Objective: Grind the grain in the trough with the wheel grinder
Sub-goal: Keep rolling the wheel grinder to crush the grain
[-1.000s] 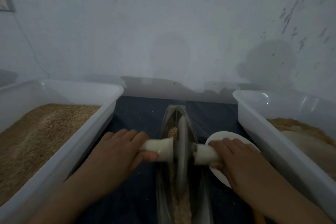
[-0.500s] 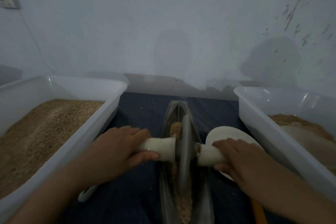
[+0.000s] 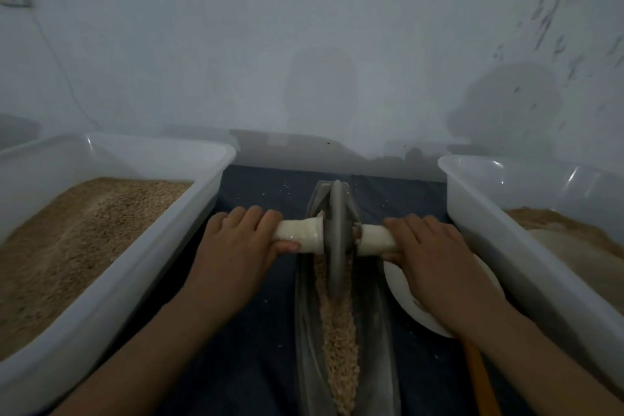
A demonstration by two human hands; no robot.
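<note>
A narrow grey boat-shaped trough [image 3: 381,331] runs away from me on a dark cloth, with tan grain [image 3: 339,331] lying along its groove. The grey wheel grinder [image 3: 337,233] stands on edge in the trough's far half, a pale handle sticking out on each side. My left hand [image 3: 236,246] is wrapped around the left handle [image 3: 299,235]. The right handle [image 3: 376,240] is gripped by my right hand [image 3: 435,260].
A white plastic tub [image 3: 162,246] of fine tan grain stands at the left. Another white tub [image 3: 499,240] with ground meal stands at the right. A white dish [image 3: 401,294] lies under my right hand, an orange stick [image 3: 479,378] beside it. A pale wall rises close behind.
Both hands have pushed the wheel grinder away from me along the trough toward its far end, uncovering more grain in the near part of the groove.
</note>
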